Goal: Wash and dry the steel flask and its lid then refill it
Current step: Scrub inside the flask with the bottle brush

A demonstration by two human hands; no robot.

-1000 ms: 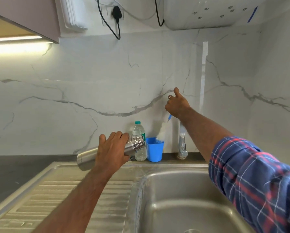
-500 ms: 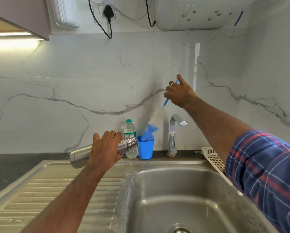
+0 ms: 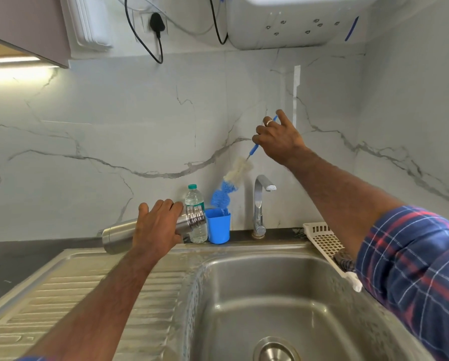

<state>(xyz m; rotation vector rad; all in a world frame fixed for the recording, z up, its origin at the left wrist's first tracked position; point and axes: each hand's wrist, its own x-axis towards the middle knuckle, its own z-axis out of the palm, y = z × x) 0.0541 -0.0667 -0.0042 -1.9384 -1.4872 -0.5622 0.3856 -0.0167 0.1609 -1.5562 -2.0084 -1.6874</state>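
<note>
Two hands busy — left hand (image 3: 157, 225) wraps the rigid, slippery cylindrical steel flask (image 3: 150, 229) mid-body; right hand (image 3: 279, 142) pinches the blue-handled bottle brush (image 3: 233, 178).

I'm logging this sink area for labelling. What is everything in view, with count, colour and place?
steel flask: 1, silver, held sideways above the drainboard
bottle brush: 1, blue and white, lifted above the cup
cup: 1, blue, behind the sink
water bottle: 1, clear with green cap, left of the cup
tap: 1, chrome, behind the sink
sink: 1, steel, front
basket: 1, white, right of the sink
left hand: grips the flask
right hand: holds the brush handle
</note>
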